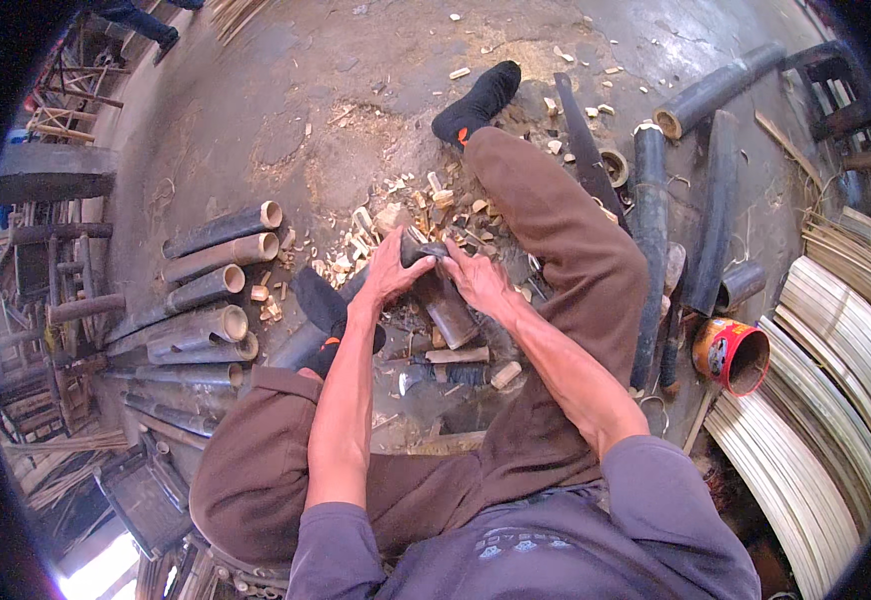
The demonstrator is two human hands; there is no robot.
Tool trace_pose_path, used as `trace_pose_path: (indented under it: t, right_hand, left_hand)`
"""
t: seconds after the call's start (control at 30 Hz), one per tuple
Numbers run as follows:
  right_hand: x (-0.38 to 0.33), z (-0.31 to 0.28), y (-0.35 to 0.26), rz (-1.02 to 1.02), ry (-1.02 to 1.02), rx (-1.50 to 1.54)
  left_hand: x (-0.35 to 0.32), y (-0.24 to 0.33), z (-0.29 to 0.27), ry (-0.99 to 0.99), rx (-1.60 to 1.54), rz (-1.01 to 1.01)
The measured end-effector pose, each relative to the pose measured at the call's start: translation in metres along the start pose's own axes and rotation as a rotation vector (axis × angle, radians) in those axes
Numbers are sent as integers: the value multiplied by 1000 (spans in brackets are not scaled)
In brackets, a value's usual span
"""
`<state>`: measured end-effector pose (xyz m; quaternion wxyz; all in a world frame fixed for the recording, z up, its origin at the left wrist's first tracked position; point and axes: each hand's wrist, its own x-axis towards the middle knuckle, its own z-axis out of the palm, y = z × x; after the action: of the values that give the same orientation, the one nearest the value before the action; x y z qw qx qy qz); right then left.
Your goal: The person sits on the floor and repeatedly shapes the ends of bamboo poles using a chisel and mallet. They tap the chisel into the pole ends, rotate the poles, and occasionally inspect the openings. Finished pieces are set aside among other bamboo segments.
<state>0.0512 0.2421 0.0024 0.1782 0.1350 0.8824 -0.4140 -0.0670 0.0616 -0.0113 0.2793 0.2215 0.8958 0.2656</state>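
At the centre of the frame, the left hand (394, 274) and right hand (480, 282) grip a dark piece (422, 250) at the upper end of a tube (448, 314), work apparently under way, chips (363, 221) strewn above, what is left unclear.

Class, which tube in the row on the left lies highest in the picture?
The dark tube directly above the lighter brown tube; every other tube in that row lies lower.

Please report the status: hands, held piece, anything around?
Left hand and right hand: on dark piece, exact kind unclear. Brown tube: slanting, near side. Pale chips: scattered close ahead.
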Motion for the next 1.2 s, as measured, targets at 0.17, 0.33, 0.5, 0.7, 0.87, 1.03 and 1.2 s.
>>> trace_pose_path:
  t: [0.17, 0.33, 0.5, 0.7, 0.87, 1.03, 1.2]
  right_hand:
    - [0, -2, -7, -88, -22, 23]
    - [4, -5, -4, -103, -60, 11]
    - [8, -17, -22, 7, -80, 54]
    - [44, -19, 1, 46, 98, 226]
    - [14, -19, -15, 42, 19, 181]
    - [3, -3, 1, 20, -10, 49]
    - [2, -4, -10, -80, -23, 42]
  left_hand:
    - [-9, 2, 5, 86, 52, 45]
    - [-11, 3, 13, 150, 76, 40]
    - [-15, 18, 25, 366, 90, -49]
    - [0, 25, 13, 237, 198, -37]
    - [-20, 30, 34, 385, 477, -98]
    - [-15, 31, 27, 270, 331, -46]
    - [-10, 2, 11, 171, -31, 18]
